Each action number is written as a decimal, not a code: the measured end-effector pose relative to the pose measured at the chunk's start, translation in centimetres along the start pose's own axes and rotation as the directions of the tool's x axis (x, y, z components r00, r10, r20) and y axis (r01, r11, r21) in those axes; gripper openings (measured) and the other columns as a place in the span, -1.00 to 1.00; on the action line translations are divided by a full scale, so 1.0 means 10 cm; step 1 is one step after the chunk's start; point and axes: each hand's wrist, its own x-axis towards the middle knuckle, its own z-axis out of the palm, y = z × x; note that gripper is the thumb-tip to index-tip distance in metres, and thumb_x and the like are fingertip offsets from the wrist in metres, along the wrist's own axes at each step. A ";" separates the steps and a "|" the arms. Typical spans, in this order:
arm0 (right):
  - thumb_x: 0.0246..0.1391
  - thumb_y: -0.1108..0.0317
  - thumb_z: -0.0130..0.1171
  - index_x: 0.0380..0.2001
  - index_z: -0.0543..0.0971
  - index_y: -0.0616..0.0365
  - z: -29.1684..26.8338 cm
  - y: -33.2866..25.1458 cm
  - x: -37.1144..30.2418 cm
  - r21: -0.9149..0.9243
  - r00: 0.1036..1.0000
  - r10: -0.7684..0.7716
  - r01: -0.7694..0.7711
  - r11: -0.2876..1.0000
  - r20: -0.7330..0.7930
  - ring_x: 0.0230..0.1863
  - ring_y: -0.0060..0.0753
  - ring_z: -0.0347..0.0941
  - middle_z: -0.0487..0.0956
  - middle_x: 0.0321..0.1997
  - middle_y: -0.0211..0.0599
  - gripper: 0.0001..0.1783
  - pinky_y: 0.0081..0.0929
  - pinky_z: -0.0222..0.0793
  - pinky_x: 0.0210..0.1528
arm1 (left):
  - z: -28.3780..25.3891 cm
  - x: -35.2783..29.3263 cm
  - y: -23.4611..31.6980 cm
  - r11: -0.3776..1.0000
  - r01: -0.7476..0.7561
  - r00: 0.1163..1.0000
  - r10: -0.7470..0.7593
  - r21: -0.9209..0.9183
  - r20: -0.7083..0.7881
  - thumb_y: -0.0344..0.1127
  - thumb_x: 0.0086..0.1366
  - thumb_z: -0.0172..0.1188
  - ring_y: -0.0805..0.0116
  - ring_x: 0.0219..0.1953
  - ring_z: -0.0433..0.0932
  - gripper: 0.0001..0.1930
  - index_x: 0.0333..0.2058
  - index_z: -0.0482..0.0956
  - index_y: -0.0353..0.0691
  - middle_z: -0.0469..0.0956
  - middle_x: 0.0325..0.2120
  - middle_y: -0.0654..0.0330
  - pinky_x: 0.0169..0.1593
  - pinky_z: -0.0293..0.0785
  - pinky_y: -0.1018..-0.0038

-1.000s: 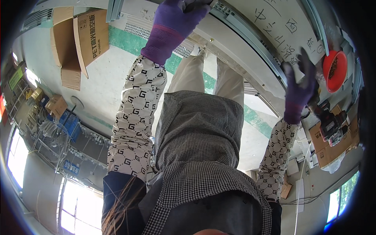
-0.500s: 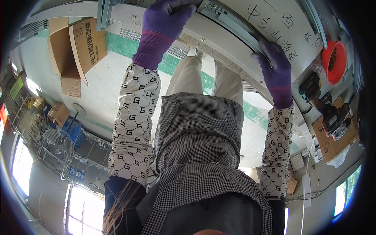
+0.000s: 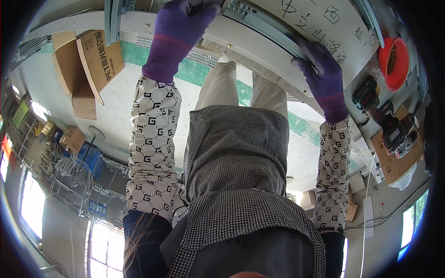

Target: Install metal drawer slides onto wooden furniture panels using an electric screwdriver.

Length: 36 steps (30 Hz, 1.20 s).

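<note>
A long silver drawer slide lies along the near edge of a white panel with dark handwriting. My left hand, in a purple glove with a dark-coated palm, is at the slide's left end. Its fingers are curled, partly cut off by the top of the view. Farther right, my right hand, gloved the same way, has its thumb on the near side of the slide and its fingers over the far side, closed around the slide's right part.
On the right, a red bowl holds small brown pieces. Near it lie two power drills, one over a flattened carton. More metal rails jut over the bench edge at left. An open cardboard box stands on the floor.
Both hands and the slide sit slightly farther left and higher in the view, as do the panel and bowl. The grip of both hands looks the same.
</note>
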 end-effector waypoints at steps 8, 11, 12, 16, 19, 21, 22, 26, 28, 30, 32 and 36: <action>-0.01 0.42 0.36 0.05 0.58 0.08 -0.05 -0.03 -0.02 0.025 0.993 0.087 -0.090 0.996 0.081 -0.28 -0.28 0.59 0.61 -0.14 -0.21 -0.51 -0.45 0.53 -0.21 | 0.00 0.03 -0.01 0.986 0.130 0.991 -0.127 -0.100 0.039 -0.39 0.28 0.27 0.65 -0.62 0.36 -0.83 -0.18 0.65 -0.30 0.53 -0.58 0.36 -0.53 0.34 0.61; 0.00 0.43 0.36 0.07 0.57 0.10 -0.04 0.00 -0.03 0.042 0.994 0.080 -0.083 0.996 0.080 -0.24 -0.28 0.58 0.62 -0.13 -0.19 -0.50 -0.44 0.53 -0.17 | -0.03 0.04 -0.01 0.980 0.173 0.984 -0.168 -0.098 0.060 -0.39 0.27 0.29 0.66 -0.62 0.36 -0.83 -0.19 0.65 -0.29 0.53 -0.57 0.37 -0.54 0.33 0.62; 0.00 0.43 0.36 0.07 0.57 0.10 -0.05 0.01 -0.03 0.042 0.994 0.076 -0.080 0.996 0.082 -0.24 -0.28 0.58 0.62 -0.13 -0.19 -0.50 -0.44 0.53 -0.17 | -0.03 0.04 0.03 0.980 0.174 0.984 -0.169 -0.101 0.057 -0.39 0.27 0.29 0.66 -0.62 0.36 -0.83 -0.19 0.65 -0.29 0.53 -0.57 0.37 -0.54 0.33 0.62; 0.01 0.42 0.35 0.08 0.56 0.12 -0.05 -0.02 -0.03 0.046 0.994 0.066 -0.070 0.996 0.091 -0.20 -0.27 0.58 0.61 -0.12 -0.19 -0.51 -0.43 0.52 -0.13 | -0.06 0.03 0.02 0.978 0.191 0.981 -0.188 -0.077 0.047 -0.39 0.26 0.30 0.67 -0.60 0.36 -0.80 -0.15 0.65 -0.29 0.56 -0.54 0.38 -0.53 0.32 0.63; 0.02 0.41 0.35 0.08 0.56 0.12 -0.07 -0.01 -0.04 0.025 0.994 0.074 -0.076 0.997 0.079 -0.20 -0.27 0.58 0.61 -0.11 -0.20 -0.51 -0.42 0.52 -0.13 | -0.04 0.03 -0.01 0.996 0.062 0.997 -0.060 -0.058 0.039 -0.38 0.26 0.30 0.67 -0.56 0.38 -0.77 -0.12 0.65 -0.30 0.59 -0.51 0.36 -0.49 0.34 0.63; 0.02 0.41 0.34 0.08 0.56 0.11 -0.08 -0.02 -0.03 0.009 0.996 0.053 -0.054 0.998 0.072 -0.20 -0.26 0.58 0.60 -0.11 -0.21 -0.51 -0.42 0.52 -0.13 | -0.02 0.02 0.00 0.999 -0.040 0.999 0.041 -0.035 0.022 -0.38 0.26 0.30 0.66 -0.54 0.39 -0.75 -0.10 0.65 -0.31 0.60 -0.49 0.35 -0.46 0.35 0.63; 0.03 0.41 0.34 0.08 0.56 0.11 -0.09 -0.03 -0.02 0.017 0.994 0.067 -0.069 0.997 0.085 -0.21 -0.26 0.57 0.60 -0.12 -0.21 -0.51 -0.42 0.52 -0.14 | -0.02 0.02 0.02 0.996 -0.029 0.999 0.031 -0.086 0.024 -0.37 0.25 0.30 0.65 -0.53 0.40 -0.74 -0.09 0.65 -0.31 0.62 -0.47 0.33 -0.45 0.36 0.63; 0.03 0.41 0.34 0.08 0.56 0.09 -0.07 0.01 -0.02 -0.012 0.996 0.039 -0.038 0.999 0.077 -0.20 -0.27 0.57 0.60 -0.11 -0.20 -0.51 -0.39 0.52 -0.14 | -0.07 0.04 0.06 0.997 0.070 0.995 -0.067 -0.035 0.079 -0.37 0.25 0.29 0.63 -0.48 0.45 -0.71 -0.06 0.65 -0.32 0.68 -0.40 0.22 -0.40 0.41 0.62; 0.03 0.41 0.35 0.07 0.57 0.09 -0.11 -0.05 -0.07 -0.011 0.993 0.093 -0.093 0.996 0.067 -0.18 -0.28 0.57 0.60 -0.10 -0.22 -0.52 -0.38 0.53 -0.14 | 0.03 0.06 0.07 0.999 -0.009 0.997 0.005 0.048 0.078 -0.37 0.26 0.29 0.59 -0.45 0.50 -0.71 -0.06 0.65 -0.32 0.69 -0.37 0.16 -0.36 0.44 0.60; 0.03 0.41 0.35 0.06 0.58 0.09 -0.15 -0.05 -0.10 0.003 0.989 0.133 -0.134 0.991 0.062 -0.17 -0.29 0.57 0.61 -0.10 -0.24 -0.53 -0.37 0.53 -0.14 | 0.06 0.03 0.12 0.987 -0.082 0.995 0.074 0.137 0.065 -0.36 0.26 0.28 0.55 -0.42 0.56 -0.71 -0.05 0.65 -0.31 0.71 -0.33 0.11 -0.32 0.48 0.58; 0.08 0.39 0.33 0.07 0.58 0.06 -0.19 0.02 -0.14 -0.090 0.964 -0.013 -0.011 0.996 -0.265 -0.12 -0.32 0.56 0.59 -0.05 -0.28 -0.56 -0.38 0.54 -0.10 | 0.00 -0.04 0.21 0.942 -0.119 0.993 0.121 0.315 0.011 -0.34 0.26 0.26 0.16 -0.21 0.70 -0.69 -0.03 0.64 -0.30 0.70 -0.20 0.02 -0.19 0.57 0.43; 0.10 0.28 0.35 0.12 0.53 0.12 -0.40 0.54 -0.65 -0.158 0.673 0.305 -0.534 0.831 -0.673 -0.01 -0.37 0.52 0.55 0.05 -0.21 -0.49 -0.44 0.49 0.01 | 0.03 0.16 -0.10 0.855 -0.191 0.982 0.168 0.482 0.092 -0.20 0.29 0.27 0.58 -0.45 0.61 -0.71 -0.08 0.69 -0.18 0.72 -0.38 0.21 -0.29 0.55 0.58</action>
